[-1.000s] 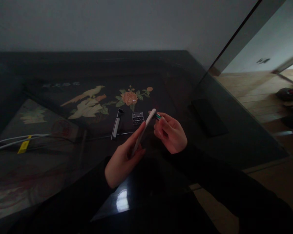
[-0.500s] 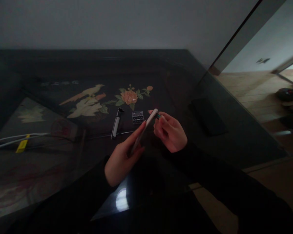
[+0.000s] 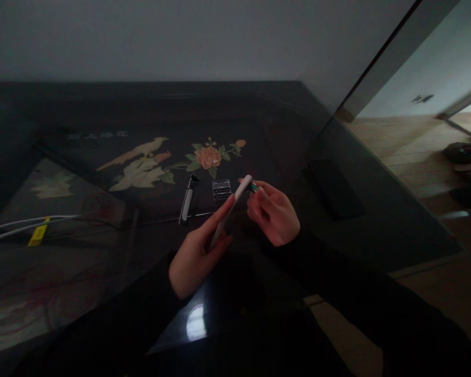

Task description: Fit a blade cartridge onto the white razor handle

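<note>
My left hand (image 3: 199, 256) is closed around a long, thin white object (image 3: 235, 199), seen edge-on and tilted with its far end up to the right. The dim light leaves its kind unclear. At that far end, my right hand (image 3: 275, 212) pinches a small teal-and-dark piece (image 3: 253, 186) between thumb and fingers. The piece seems to touch the white object, but its inner end is hidden. Beyond the left hand lies a razor-like tool (image 3: 187, 201) with a grey-and-black handle. Beside it rests a small clear case (image 3: 221, 189) with dark strips inside.
The dark glass tabletop (image 3: 235, 110) covers a bird-and-flower picture (image 3: 208, 156). A flat black object (image 3: 335, 188) lies to the right. White cables (image 3: 31, 222) with a yellow tag (image 3: 38, 233) run in from the left. A pale wall (image 3: 160, 42) rises behind the table.
Almost nothing differs. The view has shifted very slightly, and both hands keep their holds on the white object and the teal piece.
</note>
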`<state>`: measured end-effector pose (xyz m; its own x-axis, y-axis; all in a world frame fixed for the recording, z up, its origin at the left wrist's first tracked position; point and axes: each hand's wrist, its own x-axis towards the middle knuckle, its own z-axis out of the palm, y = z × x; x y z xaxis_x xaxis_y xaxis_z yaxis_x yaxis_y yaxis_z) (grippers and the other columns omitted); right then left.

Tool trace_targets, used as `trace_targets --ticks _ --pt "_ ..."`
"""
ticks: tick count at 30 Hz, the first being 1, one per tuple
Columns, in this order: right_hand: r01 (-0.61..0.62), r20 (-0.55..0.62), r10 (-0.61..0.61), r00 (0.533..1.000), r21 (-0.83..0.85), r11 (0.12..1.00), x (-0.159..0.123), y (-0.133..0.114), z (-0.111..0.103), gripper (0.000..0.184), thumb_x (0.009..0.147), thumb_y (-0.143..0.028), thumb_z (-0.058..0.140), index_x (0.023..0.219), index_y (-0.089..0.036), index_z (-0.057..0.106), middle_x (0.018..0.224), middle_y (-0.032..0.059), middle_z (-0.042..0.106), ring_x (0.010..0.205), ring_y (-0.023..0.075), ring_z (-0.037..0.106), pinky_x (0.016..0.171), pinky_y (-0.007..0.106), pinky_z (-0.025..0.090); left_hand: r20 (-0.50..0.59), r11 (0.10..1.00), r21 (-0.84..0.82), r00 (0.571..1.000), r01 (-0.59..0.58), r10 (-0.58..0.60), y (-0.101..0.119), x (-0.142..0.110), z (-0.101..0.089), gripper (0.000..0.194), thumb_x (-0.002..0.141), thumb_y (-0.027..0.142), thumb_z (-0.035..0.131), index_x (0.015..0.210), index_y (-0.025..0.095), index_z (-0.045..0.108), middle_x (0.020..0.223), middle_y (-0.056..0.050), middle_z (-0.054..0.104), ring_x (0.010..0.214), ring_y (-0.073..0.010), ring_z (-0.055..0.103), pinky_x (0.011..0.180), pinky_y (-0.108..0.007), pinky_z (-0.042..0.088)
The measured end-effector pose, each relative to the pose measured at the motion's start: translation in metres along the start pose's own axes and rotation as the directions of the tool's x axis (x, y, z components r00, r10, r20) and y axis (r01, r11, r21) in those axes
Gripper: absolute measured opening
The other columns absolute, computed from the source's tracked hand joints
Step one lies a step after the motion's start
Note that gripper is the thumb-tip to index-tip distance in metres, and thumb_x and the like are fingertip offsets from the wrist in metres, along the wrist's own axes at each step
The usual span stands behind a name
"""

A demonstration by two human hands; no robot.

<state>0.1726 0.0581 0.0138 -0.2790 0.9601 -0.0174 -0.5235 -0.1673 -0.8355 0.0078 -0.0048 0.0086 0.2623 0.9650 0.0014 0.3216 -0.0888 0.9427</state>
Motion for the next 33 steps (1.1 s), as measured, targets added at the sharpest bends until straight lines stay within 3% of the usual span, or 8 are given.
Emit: trace_targets --ticks 8,13,20,28,33 --pt "-0.001 -0.014 0.001 1.0 -0.025 1.0 0.0 0.0012 0.0001 0.038 0.069 -0.046 0.075 0.09 -0.016 0.066 0.046 -0.0101 0.043 0.038 0.0029 0.028 0.04 0.023 0.016 0.059 0.999 -0.053 0.998 0.012 -0.009 0.0063 -0.0037 0.0017 0.067 0.085 0.014 0.053 0.147 0.025 0.032 0.073 0.003 0.049 0.058 -0.0088 0.04 0.055 -0.019 0.039" --pt "0.021 0.009 -0.021 1.0 -0.014 1.0 -0.0004 0.0005 0.0008 0.036 0.07 -0.045 0.075 0.089 -0.016 0.066 0.044 -0.0103 0.043 0.037 0.0033 0.028 0.039 0.023 0.015 0.041 0.994 -0.094 0.998 0.049 -0.045 0.0045 -0.0018 -0.0002 0.067 0.085 0.016 0.054 0.147 0.027 0.032 0.07 0.004 0.046 0.059 -0.0094 0.041 0.057 -0.02 0.039" --pt "0.003 0.015 -0.003 1.0 -0.009 1.0 -0.0019 -0.0032 0.0026 0.038 0.068 -0.047 0.076 0.086 -0.017 0.063 0.045 -0.0105 0.045 0.038 0.0037 0.028 0.04 0.022 0.017 -0.012 0.989 -0.137 0.999 0.047 -0.049 0.0021 0.0031 -0.0013 0.066 0.085 0.018 0.055 0.147 0.022 0.033 0.08 0.001 0.054 0.068 -0.0115 0.047 0.064 -0.022 0.042" --pt "0.013 0.004 -0.013 1.0 -0.024 1.0 -0.0011 -0.0008 0.0022 0.037 0.068 -0.046 0.077 0.088 -0.018 0.061 0.044 -0.0106 0.045 0.037 0.0042 0.029 0.039 0.023 0.015 0.017 0.992 -0.116 0.998 0.055 -0.053 0.0036 0.0001 -0.0009 0.067 0.086 0.016 0.054 0.148 0.025 0.03 0.069 0.004 0.043 0.06 -0.01 0.038 0.056 -0.02 0.037" --pt "0.013 -0.015 -0.014 1.0 -0.03 0.999 0.0 0.0003 0.0002 0.039 0.068 -0.046 0.077 0.091 -0.016 0.064 0.044 -0.011 0.044 0.036 0.003 0.027 0.039 0.023 0.014 0.047 0.995 -0.096 0.998 0.038 -0.033 0.0052 -0.0026 0.0017 0.066 0.086 0.015 0.052 0.148 0.024 0.03 0.071 0.003 0.045 0.061 -0.0097 0.04 0.058 -0.021 0.038"
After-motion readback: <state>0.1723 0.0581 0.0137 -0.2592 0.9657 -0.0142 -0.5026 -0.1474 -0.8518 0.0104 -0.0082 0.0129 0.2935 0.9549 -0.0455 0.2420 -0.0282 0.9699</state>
